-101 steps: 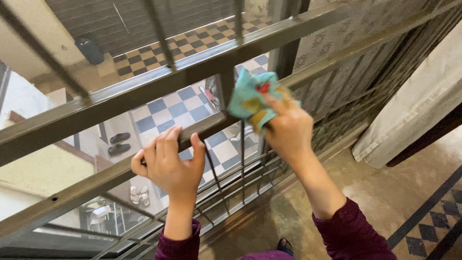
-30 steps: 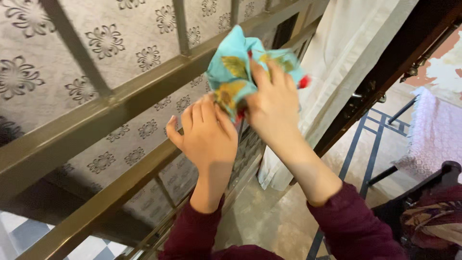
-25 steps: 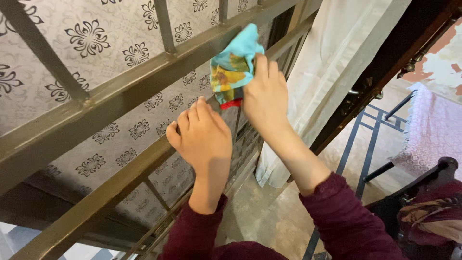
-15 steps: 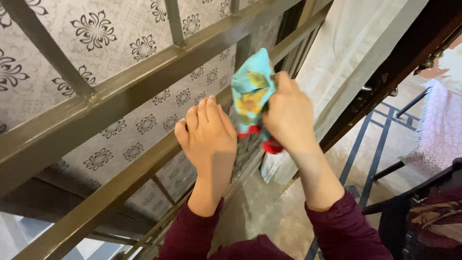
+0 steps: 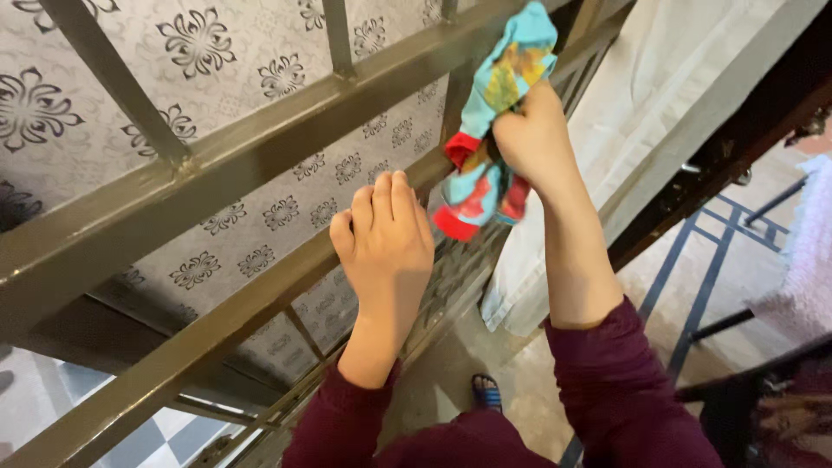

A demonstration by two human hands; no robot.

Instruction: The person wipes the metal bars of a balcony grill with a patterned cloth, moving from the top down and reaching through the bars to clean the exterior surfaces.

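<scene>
With your left hand point(image 5: 387, 232) curled over the lower rail point(image 5: 234, 310) for balance, keep your right hand point(image 5: 530, 139) closed tight on the cloth point(image 5: 498, 104) and press it flat against the upper rail point(image 5: 286, 130), wiping along its length.

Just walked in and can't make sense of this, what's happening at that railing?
A person in maroon sleeves stands at a dark olive metal railing. Their right hand grips a crumpled turquoise cloth with yellow and red print and presses it against the railing's upper bar. Their left hand rests on the lower bar. A pale patterned wall shows behind the bars.
</scene>
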